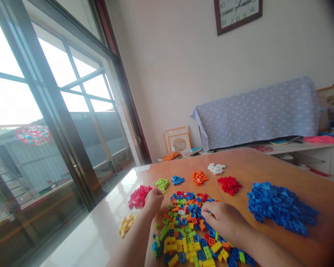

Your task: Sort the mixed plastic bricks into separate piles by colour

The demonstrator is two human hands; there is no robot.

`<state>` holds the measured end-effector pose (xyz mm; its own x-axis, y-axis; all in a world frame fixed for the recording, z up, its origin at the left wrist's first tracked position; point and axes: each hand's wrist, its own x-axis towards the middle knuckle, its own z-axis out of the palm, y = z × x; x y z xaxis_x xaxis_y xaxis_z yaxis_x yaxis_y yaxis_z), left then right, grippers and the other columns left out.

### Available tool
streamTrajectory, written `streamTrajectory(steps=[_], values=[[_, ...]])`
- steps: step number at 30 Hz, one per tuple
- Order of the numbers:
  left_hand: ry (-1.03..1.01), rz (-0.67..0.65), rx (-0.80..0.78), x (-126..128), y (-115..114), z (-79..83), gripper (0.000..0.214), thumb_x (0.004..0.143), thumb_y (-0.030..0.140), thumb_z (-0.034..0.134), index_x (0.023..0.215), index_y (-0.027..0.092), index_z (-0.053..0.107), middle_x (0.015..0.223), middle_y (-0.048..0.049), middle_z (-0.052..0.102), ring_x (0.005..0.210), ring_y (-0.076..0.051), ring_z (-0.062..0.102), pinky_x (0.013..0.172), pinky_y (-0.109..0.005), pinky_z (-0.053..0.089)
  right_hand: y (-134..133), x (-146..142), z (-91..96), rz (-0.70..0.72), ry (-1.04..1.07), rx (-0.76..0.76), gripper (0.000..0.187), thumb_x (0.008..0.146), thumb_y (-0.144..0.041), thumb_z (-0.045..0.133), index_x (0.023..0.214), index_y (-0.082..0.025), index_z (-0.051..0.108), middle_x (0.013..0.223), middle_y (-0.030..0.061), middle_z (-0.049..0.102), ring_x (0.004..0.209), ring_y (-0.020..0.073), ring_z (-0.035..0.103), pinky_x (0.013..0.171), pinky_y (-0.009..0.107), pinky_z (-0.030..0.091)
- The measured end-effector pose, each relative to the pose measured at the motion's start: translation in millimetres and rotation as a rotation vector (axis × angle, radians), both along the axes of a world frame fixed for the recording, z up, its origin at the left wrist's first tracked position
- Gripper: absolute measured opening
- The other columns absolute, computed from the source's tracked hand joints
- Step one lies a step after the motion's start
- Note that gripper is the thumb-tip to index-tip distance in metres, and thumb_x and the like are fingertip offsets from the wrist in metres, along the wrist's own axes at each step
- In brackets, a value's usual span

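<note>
My left hand [155,199] is closed at the right edge of a pile of pink toy bricks [138,196]; its fingertips and anything between them are hidden. Just beyond it lies a small heap of lime-green bricks [161,184]. My right hand [222,218] reaches over the right side of a large mixed pile of colored bricks [187,237]. Its thumb and fingers are pinched together, and I cannot make out what is in them. Blue round pieces, yellow, green, orange and red bricks lie below and around that hand.
Sorted heaps ring the mixed pile: yellow bricks [126,224], light-blue pieces [177,180], orange bricks [199,178], white pieces [216,168], red bricks [229,185] and a big blue heap [280,207]. All rest on a glossy wooden table [239,163]. A window [80,107] stands left.
</note>
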<state>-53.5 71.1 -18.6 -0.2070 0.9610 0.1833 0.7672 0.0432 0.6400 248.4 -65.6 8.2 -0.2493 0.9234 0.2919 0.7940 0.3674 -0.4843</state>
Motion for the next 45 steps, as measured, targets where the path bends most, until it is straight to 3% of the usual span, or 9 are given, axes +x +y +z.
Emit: streamTrajectory(steps=[5, 9, 16, 20, 25, 27, 32, 45], values=[[0.067, 0.012, -0.035, 6, 21, -9.5, 0.008, 0.07, 0.013, 0.065, 0.077, 0.018, 0.064, 0.074, -0.0024, 0.067, 0.073, -0.018, 0.063, 0.058, -0.023, 0.04, 0, 1, 3.3, -0.012, 0.017, -0.01, 0.026, 0.095, -0.034, 0.046, 0.084, -0.025, 0.068, 0.082, 0.0001, 0.072, 0.078, 0.0162, 0.066, 0.065, 0.025, 0.033], [0.137, 0.031, -0.039, 11, 33, -11.3, 0.02, 0.076, 0.019, 0.064, 0.096, 0.017, 0.065, 0.087, -0.0066, 0.07, 0.079, -0.021, 0.065, 0.063, -0.026, 0.043, 1, 4, 6.0, -0.029, 0.036, -0.01, 0.026, 0.095, -0.034, 0.046, 0.084, -0.025, 0.068, 0.082, 0.0001, 0.072, 0.078, 0.0165, 0.067, 0.066, 0.025, 0.033], [0.279, -0.059, 0.005, 35, 59, 8.3, 0.033, 0.08, 0.017, 0.06, 0.113, 0.018, 0.063, 0.12, -0.0114, 0.065, 0.109, -0.024, 0.061, 0.082, -0.028, 0.045, 2, 3, 6.5, -0.021, 0.034, 0.026, 0.027, 0.095, -0.032, 0.045, 0.08, -0.025, 0.066, 0.079, -0.0009, 0.072, 0.074, 0.0149, 0.066, 0.063, 0.025, 0.031], [0.312, -0.145, -0.039, 55, 78, 15.1, 0.049, 0.077, 0.018, 0.065, 0.127, 0.017, 0.06, 0.132, -0.0151, 0.06, 0.111, -0.026, 0.063, 0.084, -0.029, 0.048, 4, 1, 3.9, -0.028, 0.036, 0.027, 0.026, 0.095, -0.032, 0.045, 0.081, -0.026, 0.066, 0.08, -0.0015, 0.072, 0.074, 0.0147, 0.066, 0.063, 0.026, 0.032], [0.381, -0.238, -0.138, 75, 101, 15.0, 0.052, 0.072, 0.017, 0.076, 0.122, 0.02, 0.064, 0.123, -0.0152, 0.065, 0.105, -0.03, 0.066, 0.082, -0.033, 0.052, 7, 2, -1.1, -0.027, 0.06, 0.04, 0.024, 0.095, -0.031, 0.046, 0.083, -0.027, 0.065, 0.081, -0.0028, 0.073, 0.079, 0.0147, 0.068, 0.066, 0.025, 0.034], [0.425, -0.264, -0.174, 80, 110, 14.1, 0.045, 0.076, 0.021, 0.077, 0.12, 0.021, 0.065, 0.12, -0.0132, 0.066, 0.107, -0.029, 0.065, 0.086, -0.035, 0.053, 8, 2, -3.0, -0.033, 0.062, 0.05, 0.024, 0.096, -0.031, 0.045, 0.083, -0.027, 0.065, 0.081, -0.0028, 0.072, 0.078, 0.0147, 0.068, 0.066, 0.025, 0.034], [0.527, -0.291, -0.21, 87, 127, 11.9, 0.036, 0.096, 0.036, 0.061, 0.127, 0.018, 0.059, 0.128, -0.0094, 0.06, 0.111, -0.023, 0.062, 0.093, -0.045, 0.055, 11, 1, -5.7, -0.018, 0.061, 0.088, 0.024, 0.096, -0.029, 0.044, 0.084, -0.027, 0.065, 0.082, -0.003, 0.072, 0.077, 0.0142, 0.068, 0.065, 0.025, 0.034], [0.548, -0.359, -0.349, 92, 148, 11.7, 0.036, 0.095, 0.037, 0.062, 0.126, 0.018, 0.06, 0.126, -0.0084, 0.061, 0.11, -0.024, 0.063, 0.091, -0.042, 0.056, 12, -1, -5.9, -0.027, 0.085, 0.079, 0.021, 0.094, -0.027, 0.046, 0.083, -0.026, 0.065, 0.081, -0.0031, 0.072, 0.077, 0.0131, 0.067, 0.067, 0.023, 0.036]])
